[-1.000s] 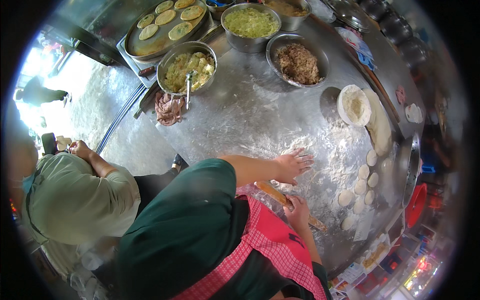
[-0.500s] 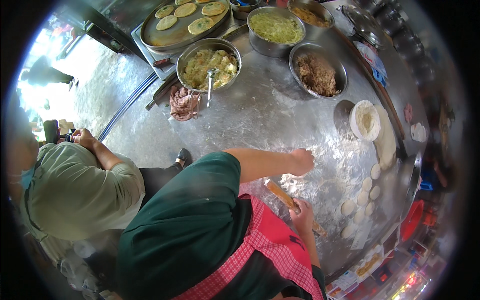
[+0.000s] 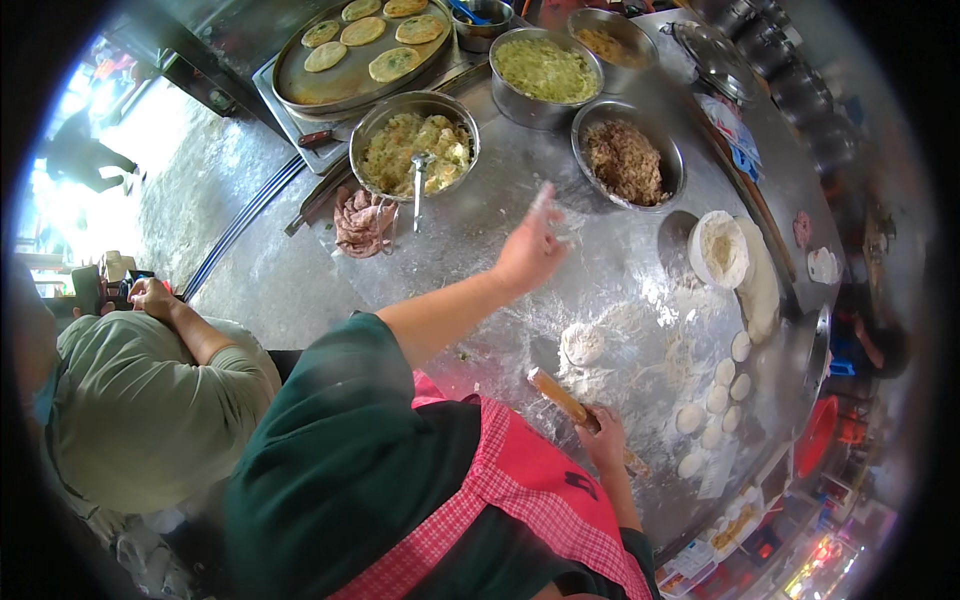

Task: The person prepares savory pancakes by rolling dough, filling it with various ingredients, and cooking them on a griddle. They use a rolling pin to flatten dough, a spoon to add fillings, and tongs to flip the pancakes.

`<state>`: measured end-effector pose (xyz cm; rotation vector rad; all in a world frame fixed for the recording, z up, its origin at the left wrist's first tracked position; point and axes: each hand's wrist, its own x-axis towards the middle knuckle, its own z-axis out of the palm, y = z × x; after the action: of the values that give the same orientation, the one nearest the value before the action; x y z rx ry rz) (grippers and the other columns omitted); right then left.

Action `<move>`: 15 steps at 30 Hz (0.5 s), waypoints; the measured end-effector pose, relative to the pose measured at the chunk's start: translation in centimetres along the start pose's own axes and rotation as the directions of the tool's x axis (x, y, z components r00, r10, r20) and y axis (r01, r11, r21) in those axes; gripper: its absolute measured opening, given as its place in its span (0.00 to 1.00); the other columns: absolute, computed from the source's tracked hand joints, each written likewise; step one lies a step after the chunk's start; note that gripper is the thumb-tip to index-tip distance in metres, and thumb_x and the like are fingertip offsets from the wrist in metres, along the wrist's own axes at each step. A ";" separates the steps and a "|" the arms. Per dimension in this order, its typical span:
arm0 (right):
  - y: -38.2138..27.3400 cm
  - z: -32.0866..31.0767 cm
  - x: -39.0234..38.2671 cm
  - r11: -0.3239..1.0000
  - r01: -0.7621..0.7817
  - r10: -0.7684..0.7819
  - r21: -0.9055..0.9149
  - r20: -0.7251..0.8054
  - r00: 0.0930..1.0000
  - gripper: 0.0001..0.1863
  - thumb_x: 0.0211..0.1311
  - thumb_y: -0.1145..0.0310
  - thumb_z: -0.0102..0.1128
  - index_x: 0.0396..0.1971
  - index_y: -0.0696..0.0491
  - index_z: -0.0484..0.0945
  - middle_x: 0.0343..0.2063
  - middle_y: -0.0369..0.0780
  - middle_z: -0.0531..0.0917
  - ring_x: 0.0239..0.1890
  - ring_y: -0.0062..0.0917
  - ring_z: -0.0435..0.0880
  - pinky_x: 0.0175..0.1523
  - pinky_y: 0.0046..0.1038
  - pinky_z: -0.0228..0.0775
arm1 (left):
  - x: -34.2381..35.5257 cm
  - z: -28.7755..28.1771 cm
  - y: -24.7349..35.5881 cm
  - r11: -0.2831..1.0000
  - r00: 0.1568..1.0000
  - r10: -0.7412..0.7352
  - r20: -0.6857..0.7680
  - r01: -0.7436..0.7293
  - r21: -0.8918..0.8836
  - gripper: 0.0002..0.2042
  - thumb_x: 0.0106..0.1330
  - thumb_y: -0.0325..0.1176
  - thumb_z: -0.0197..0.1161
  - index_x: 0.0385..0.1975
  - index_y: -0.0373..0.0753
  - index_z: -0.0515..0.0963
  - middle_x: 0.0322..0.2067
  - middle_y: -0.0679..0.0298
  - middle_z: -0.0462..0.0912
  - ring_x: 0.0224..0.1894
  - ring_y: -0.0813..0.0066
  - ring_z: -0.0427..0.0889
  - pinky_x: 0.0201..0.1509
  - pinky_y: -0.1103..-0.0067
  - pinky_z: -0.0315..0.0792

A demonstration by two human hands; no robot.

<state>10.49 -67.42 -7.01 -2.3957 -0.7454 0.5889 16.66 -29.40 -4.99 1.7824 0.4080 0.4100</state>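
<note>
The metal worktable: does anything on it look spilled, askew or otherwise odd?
Loose flour is scattered across the worktable, around a dough disc and near the rolling pin; it resembles a spill, but may be ordinary dusting. A crumpled cloth lies beside a filling bowl, looking untidy so near food.

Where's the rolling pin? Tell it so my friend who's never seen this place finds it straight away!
Find the big metal table, then go to the floury part by the pink checked apron. There, the person's right hand holds the rolling pin. Unlike the pale, round dough pieces to its right, it's a long, orange-brown stick.
</note>
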 end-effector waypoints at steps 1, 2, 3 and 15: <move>0.0 0.0 0.0 1.000 0.005 -0.005 -0.005 -0.005 1.000 0.22 0.42 0.72 0.70 0.44 0.50 0.81 0.44 0.42 0.82 0.48 0.42 0.79 0.54 0.39 0.72 | 0.4 -1.2 0.0 0.999 0.998 -0.044 -0.048 0.044 -0.002 0.47 0.61 0.24 0.63 0.75 0.43 0.37 0.53 0.55 0.76 0.34 0.72 0.79 0.42 0.76 0.77; 0.0 0.0 0.1 1.000 -0.021 0.021 0.009 0.009 1.000 0.22 0.42 0.71 0.70 0.43 0.50 0.82 0.44 0.42 0.82 0.48 0.41 0.79 0.54 0.39 0.72 | 0.7 -2.3 0.0 1.000 0.992 -0.009 -0.128 0.007 -0.013 0.49 0.61 0.23 0.63 0.75 0.43 0.33 0.53 0.55 0.76 0.34 0.73 0.78 0.42 0.77 0.77; 0.0 0.0 0.1 0.999 -0.046 0.045 0.016 0.025 0.999 0.22 0.42 0.71 0.70 0.43 0.50 0.82 0.43 0.43 0.82 0.48 0.41 0.79 0.54 0.39 0.72 | 0.7 -3.2 0.0 0.998 0.974 0.057 -0.220 -0.059 -0.003 0.50 0.61 0.22 0.62 0.75 0.43 0.30 0.53 0.54 0.75 0.33 0.74 0.77 0.41 0.78 0.77; 0.5 0.4 0.1 0.997 -0.074 0.074 -0.029 0.001 0.997 0.23 0.41 0.68 0.71 0.43 0.50 0.82 0.42 0.43 0.82 0.47 0.41 0.80 0.53 0.38 0.74 | 4.0 -3.5 -2.7 0.904 0.907 -0.326 -0.266 0.217 -0.369 0.50 0.62 0.21 0.59 0.74 0.46 0.27 0.60 0.53 0.71 0.35 0.75 0.78 0.40 0.79 0.77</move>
<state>10.47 -67.57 -7.67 -2.4584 -0.6721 0.6140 18.37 -23.87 -6.57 1.3039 0.7673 0.5367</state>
